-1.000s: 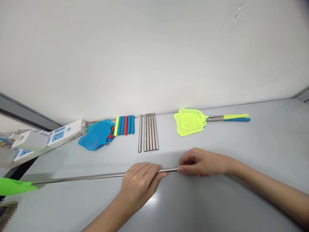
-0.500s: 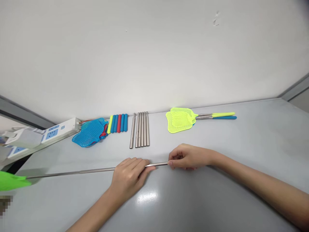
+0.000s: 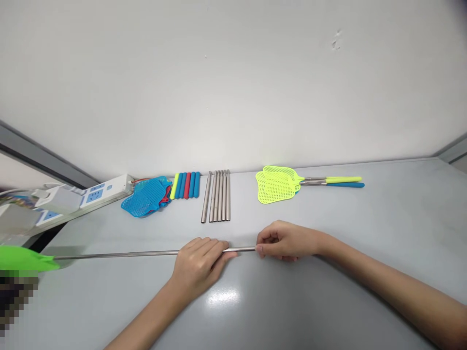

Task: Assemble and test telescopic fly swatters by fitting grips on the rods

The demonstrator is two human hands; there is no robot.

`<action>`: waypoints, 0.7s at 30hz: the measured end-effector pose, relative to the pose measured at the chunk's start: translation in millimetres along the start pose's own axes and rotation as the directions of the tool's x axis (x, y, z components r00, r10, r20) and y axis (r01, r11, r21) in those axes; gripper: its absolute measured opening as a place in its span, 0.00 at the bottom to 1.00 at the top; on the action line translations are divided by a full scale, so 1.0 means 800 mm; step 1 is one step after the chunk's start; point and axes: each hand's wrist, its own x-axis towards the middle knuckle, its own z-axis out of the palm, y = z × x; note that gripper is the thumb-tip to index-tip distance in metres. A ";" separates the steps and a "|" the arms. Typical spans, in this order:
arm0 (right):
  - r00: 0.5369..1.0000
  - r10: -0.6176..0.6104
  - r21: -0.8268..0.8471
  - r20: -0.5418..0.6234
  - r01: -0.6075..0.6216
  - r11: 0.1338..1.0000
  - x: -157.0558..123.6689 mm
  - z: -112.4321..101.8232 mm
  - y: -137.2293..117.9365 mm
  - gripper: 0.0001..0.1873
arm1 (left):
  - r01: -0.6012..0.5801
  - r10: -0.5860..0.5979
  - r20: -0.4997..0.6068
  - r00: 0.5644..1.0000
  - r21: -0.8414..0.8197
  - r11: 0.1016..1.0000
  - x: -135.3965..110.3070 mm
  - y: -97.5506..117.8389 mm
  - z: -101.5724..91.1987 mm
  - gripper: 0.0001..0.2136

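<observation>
A long thin metal rod (image 3: 120, 253) lies stretched across the grey table, with a green swatter head (image 3: 22, 258) on its far left end. My left hand (image 3: 199, 265) rests over the rod near its right part, fingers curled on it. My right hand (image 3: 282, 240) pinches the rod's right tip with closed fingers. The two hands are a short gap apart along the rod.
Along the wall lie blue and red swatter heads (image 3: 148, 201), several coloured foam grips (image 3: 186, 185), several short metal tubes (image 3: 217, 196) and two finished swatters (image 3: 292, 183) with yellow and blue handles. A white power strip (image 3: 98, 193) sits at the left edge of the table (image 3: 328, 301).
The hands keep their hold on the rod; the green head at the left has swung slightly and the view has shifted a little.
</observation>
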 end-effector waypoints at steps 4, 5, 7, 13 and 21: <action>1.000 0.020 0.029 -0.005 -0.020 0.999 0.000 0.002 0.000 0.15 | -0.006 0.006 0.025 1.000 -0.002 1.000 -0.001 -0.001 -0.002 0.07; 1.000 0.025 0.032 -0.002 -0.025 0.999 0.000 0.003 0.000 0.15 | -0.007 0.007 0.031 1.000 0.000 1.000 -0.001 -0.002 -0.003 0.08; 1.000 0.019 0.041 -0.006 -0.018 0.999 0.001 0.003 0.000 0.14 | -0.012 0.011 0.041 0.999 0.012 1.000 -0.002 -0.003 -0.003 0.08; 1.000 0.021 0.063 0.004 -0.021 0.998 0.003 0.003 0.000 0.15 | -0.028 0.026 0.037 0.999 0.040 0.999 -0.002 -0.003 -0.004 0.09; 0.999 0.049 0.063 0.007 -0.049 0.997 0.002 0.003 0.001 0.15 | -0.026 0.025 0.045 0.999 0.021 0.999 -0.001 -0.002 -0.005 0.09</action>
